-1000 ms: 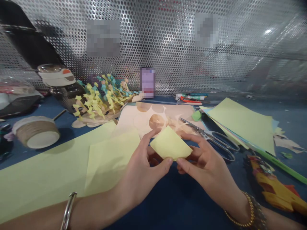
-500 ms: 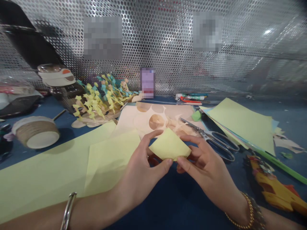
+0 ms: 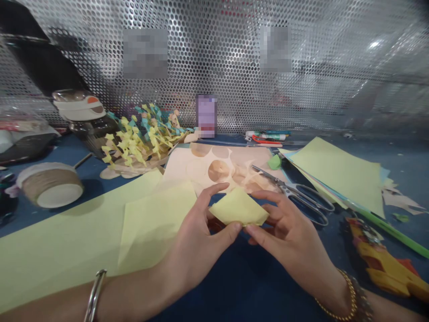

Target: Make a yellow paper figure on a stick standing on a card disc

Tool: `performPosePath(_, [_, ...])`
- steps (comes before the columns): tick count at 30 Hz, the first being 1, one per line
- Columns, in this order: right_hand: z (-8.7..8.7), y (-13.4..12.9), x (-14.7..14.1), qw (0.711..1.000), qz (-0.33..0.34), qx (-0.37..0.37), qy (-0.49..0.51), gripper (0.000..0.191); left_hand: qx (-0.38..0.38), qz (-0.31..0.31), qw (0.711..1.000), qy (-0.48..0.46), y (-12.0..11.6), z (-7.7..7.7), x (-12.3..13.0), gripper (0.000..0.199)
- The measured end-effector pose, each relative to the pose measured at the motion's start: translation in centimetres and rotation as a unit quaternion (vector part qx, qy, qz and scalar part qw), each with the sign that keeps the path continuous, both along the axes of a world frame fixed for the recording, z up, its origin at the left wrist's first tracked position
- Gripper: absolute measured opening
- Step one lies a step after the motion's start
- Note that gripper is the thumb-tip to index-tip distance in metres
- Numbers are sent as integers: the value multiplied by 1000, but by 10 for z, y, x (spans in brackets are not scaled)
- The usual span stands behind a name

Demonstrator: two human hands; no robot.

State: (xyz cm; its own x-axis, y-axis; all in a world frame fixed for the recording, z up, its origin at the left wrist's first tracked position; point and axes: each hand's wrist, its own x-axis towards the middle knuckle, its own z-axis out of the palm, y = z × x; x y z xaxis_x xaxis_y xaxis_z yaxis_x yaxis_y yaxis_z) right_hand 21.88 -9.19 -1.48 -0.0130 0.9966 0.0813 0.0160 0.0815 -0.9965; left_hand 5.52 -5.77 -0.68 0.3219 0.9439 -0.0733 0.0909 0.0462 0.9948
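Note:
A small piece of yellow paper (image 3: pixel 239 206), folded at its lower edge, is held up between both hands above the dark blue table. My left hand (image 3: pixel 204 228) pinches its lower left with the thumb, the index finger stretched along the upper left. On the other side my right hand (image 3: pixel 284 228) grips the lower right edge with the thumb, fingers behind the paper. Both thumb tips nearly meet at the bottom middle. Larger yellow sheets (image 3: pixel 154 223) lie under and left of my left arm. Scissors (image 3: pixel 295 192) rest just beyond my right hand.
Behind the hands lies a pale sheet with cut-out circles (image 3: pixel 177 165). Paper flowers (image 3: pixel 134 143), a twine-wrapped cup (image 3: pixel 50 185) and a dark jar (image 3: pixel 89 129) stand left. To the right are stacked coloured paper (image 3: pixel 342 170), a green ruler-like strip (image 3: pixel 395 232) and a yellow tool (image 3: pixel 378 259).
The yellow paper's top has tipped down slightly, so it looks flatter. My right thumb has shifted a little left and down along the lower edge.

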Motion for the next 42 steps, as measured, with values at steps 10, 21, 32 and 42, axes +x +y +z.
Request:
performPosePath(10, [7, 0, -1, 1000, -15, -24, -1, 37, -18, -15, 999, -27, -1, 2, 1, 53])
performPosePath(21, [4, 0, 1, 999, -20, -33, -8, 33, -18, -31, 999, -28, 0, 0, 0, 48])
performPosePath(32, [5, 1, 2, 999, -22, -26, -13, 30, 26, -8, 998, 48, -1, -2, -1, 57])
performPosePath(42, [2, 1, 2, 999, -10, -31, -7, 35, 17, -5, 1000, 26, 0, -1, -2, 58])
